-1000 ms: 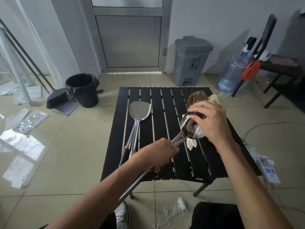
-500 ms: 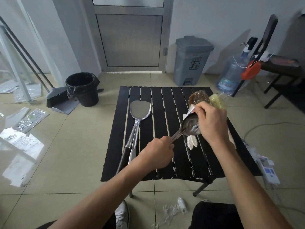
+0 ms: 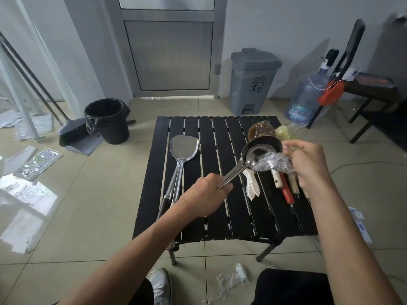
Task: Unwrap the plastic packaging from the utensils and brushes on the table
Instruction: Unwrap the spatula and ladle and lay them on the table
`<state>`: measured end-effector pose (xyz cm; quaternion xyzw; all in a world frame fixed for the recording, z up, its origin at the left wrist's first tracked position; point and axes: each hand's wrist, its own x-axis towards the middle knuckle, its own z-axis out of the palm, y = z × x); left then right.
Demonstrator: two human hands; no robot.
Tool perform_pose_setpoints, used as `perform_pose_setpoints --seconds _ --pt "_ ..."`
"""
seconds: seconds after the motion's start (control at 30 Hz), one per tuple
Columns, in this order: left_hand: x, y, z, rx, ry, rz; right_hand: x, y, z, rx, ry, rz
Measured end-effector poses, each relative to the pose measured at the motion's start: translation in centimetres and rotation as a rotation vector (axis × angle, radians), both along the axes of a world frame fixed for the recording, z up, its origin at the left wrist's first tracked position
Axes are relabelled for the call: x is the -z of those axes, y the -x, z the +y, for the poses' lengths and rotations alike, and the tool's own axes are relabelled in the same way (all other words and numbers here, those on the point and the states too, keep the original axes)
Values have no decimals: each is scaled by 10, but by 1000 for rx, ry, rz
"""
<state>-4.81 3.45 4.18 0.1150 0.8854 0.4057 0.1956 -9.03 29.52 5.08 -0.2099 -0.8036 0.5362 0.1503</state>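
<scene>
Head view has me holding the ladle [image 3: 255, 150] in the air over the right half of the table [image 3: 242, 216], bowl toward the far right corner and clear of the slats. My left hand [image 3: 204, 195] is clenched in a full fist round the thin steel handle. My right hand [image 3: 308, 161] pinches the crumpled clear wrap [image 3: 275, 161], which is bunched at the near lip of the bowl and touching it; most of the bowl is already bare. I judge the ladle stiff and bowl-heavy, so a fist low on the handle must resist it tipping, and polished steel is slick, so I would squeeze firmly, not lightly. The wrap looks feather-light, soft and clingy, and thin enough to tear if I pull one edge. A gathered bunch between thumb and fingers is the better hold, drawn away past the bowl's rim, not across it. The spatula [image 3: 184, 148] lies bare by the left edge, blade toward the far side. The brushes [image 3: 287, 192] lie along the right edge, under my right hand, their heads at the far right corner in shiny film. I would hold those by their rigid handles and peel from the bristle end, where the film is loosest.
</scene>
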Motion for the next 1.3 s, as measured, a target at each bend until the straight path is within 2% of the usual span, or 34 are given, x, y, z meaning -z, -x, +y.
perform_pose_setpoints --seconds 0.1,0.2,0.33,0.47,0.63,0.77,0.87,0.97,1.13,1.3 --pt "1 -1 0 -19 -79 -61 -1 1 4 -49 -20 -85" --pt "3 -1 1 -90 -181 -157 -2 -2 4 -195 -132 -286" --pt "-9 22 -25 -383 -540 -294 5 -15 13 -367 -169 -545" --pt "-13 33 -42 -415 -702 -340 5 -19 7 -364 -128 -459" --pt "4 25 -17 -385 -816 -382 6 -21 -44 -467 69 -368" --pt "13 28 -11 -382 -966 -418 7 -32 -81 -752 -16 -504" --pt "22 31 -6 -484 -1062 -455 9 -42 -101 -991 47 -640" --pt "32 35 0 -561 -1154 -487 15 -52 -121 -1044 119 -613" --pt "40 44 -7 -459 -1076 -499 27 -57 -134 -962 275 -461" --pt "50 42 -4 -319 -845 -546 39 -53 -133 -807 161 -379"
